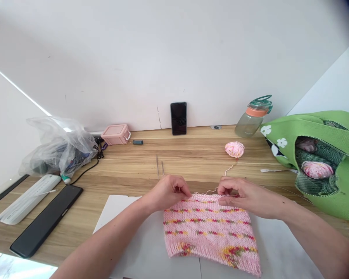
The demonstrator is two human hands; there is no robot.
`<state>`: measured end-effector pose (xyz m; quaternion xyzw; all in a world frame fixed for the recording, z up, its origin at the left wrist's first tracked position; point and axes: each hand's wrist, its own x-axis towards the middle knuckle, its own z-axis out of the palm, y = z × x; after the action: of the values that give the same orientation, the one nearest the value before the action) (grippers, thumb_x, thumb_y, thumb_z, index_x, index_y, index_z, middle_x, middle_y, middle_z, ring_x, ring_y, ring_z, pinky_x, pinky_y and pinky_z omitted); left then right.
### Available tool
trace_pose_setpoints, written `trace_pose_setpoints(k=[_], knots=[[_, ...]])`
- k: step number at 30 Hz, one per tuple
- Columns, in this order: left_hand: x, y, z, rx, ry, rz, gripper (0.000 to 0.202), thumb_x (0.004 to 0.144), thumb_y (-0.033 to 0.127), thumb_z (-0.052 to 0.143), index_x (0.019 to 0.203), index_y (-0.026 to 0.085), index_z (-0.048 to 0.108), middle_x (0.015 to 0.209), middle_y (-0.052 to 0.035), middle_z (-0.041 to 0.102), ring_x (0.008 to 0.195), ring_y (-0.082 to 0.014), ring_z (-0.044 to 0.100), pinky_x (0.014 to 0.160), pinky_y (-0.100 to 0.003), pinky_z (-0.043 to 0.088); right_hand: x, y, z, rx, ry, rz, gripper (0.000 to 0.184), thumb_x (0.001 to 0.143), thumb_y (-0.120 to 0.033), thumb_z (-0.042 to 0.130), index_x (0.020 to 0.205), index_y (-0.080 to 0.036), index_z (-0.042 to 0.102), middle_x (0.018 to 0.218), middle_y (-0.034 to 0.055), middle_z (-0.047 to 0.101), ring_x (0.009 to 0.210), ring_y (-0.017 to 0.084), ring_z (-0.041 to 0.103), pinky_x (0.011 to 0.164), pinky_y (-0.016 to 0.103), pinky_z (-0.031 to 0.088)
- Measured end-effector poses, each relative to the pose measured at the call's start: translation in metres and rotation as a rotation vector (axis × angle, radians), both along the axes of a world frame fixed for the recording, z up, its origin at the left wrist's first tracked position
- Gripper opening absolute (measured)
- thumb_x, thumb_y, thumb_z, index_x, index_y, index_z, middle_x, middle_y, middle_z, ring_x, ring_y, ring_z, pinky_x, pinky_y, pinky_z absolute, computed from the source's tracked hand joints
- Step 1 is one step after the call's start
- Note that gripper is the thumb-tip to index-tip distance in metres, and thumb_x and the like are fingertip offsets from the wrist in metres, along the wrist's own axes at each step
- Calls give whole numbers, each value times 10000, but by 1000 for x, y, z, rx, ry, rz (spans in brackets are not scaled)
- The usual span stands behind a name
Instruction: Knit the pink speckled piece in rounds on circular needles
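A pink knitted piece (211, 230) with multicoloured stripes lies flat on a white sheet (125, 224) on the wooden desk. My left hand (170, 192) pinches its top left edge, fingers closed. My right hand (242, 195) pinches the top edge further right, fingers closed too. A strand of yarn (231, 168) runs from the top edge back to a pink yarn ball (234, 149). Two thin metal needles (159, 167) lie on the desk just beyond my left hand.
A green floral bag (331, 162) holding more pink yarn sits at right. A water bottle (253, 118), a phone (178, 118) leaning on the wall, and a pink box (115, 134) stand at the back. A plastic bag (59, 147), a white case and a black case lie left.
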<state>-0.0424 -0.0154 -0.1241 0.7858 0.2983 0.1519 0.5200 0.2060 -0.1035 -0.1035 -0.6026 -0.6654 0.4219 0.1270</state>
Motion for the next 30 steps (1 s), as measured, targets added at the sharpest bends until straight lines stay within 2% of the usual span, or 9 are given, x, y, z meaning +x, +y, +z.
trace_pose_setpoints(k=[4,9,14,19,22,26,30], knots=[[1,0,2,-36,2,33,174,695,21,582,712,133,714,772,-31,637,659,-98,576,598,-203,437,-1,3,-3,21,87,-47,350,825,-529,568,704,-204,619,768,2,516,656,134,436,602,271,336],[3,2,-1,-32,-6,59,124,720,60,610,729,134,710,761,-23,627,662,-96,570,596,-196,434,-4,5,-11,155,6,-105,433,881,-551,462,672,-195,593,707,13,535,642,141,442,587,281,325],[3,3,-8,24,20,66,95,745,111,622,746,142,712,770,-30,633,676,-106,570,606,-206,434,-5,3,-14,165,-27,-57,346,831,-547,569,788,-216,659,785,17,588,686,152,501,621,284,376],[5,2,-17,84,15,87,109,752,128,614,728,155,717,779,-34,640,697,-118,576,610,-212,433,-5,4,-21,259,-25,-43,414,933,-486,417,733,-206,647,786,40,597,694,160,530,641,300,395],[6,3,-22,169,32,98,177,735,61,574,724,164,718,781,-31,646,718,-127,582,633,-219,439,-8,5,-26,316,-69,-46,412,953,-467,387,754,-204,633,799,46,609,736,176,558,671,309,403],[8,2,-23,335,71,81,269,727,-18,515,730,170,707,774,-30,666,798,-156,588,751,-260,461,-9,7,-35,345,-110,-57,392,954,-468,412,746,-205,615,787,31,608,740,173,563,668,299,397],[10,-7,-21,635,96,75,279,799,5,471,808,160,702,919,-79,681,936,-212,564,843,-333,476,-7,9,-42,370,-119,-37,347,950,-427,438,752,-202,613,791,31,613,745,174,566,665,295,396]])
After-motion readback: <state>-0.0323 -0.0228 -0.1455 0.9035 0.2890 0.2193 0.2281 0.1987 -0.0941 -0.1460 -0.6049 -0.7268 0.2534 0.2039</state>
